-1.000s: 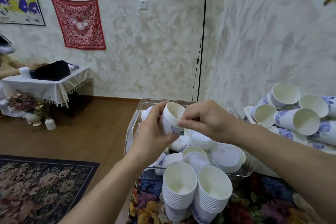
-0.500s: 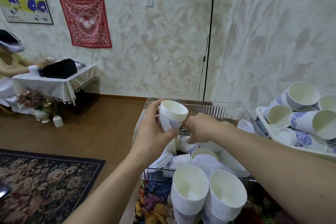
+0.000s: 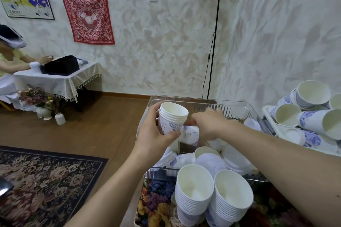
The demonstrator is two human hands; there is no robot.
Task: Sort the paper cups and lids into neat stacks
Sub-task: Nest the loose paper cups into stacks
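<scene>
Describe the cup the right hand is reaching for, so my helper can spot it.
Start at the clear ribbed plastic bin on the flower-patterned cloth. Over its left side the left hand holds a short stack of white paper cups. Just right, the right hand reaches down to a white blue-printed paper cup lying on its side, unlike the stacked ones.

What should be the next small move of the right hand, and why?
Probably lift the loose cup out of the clear bin and nest it into the small stack. The right hand is reaching onto that cup, and the left hand holds the stack upright beside it.
</scene>
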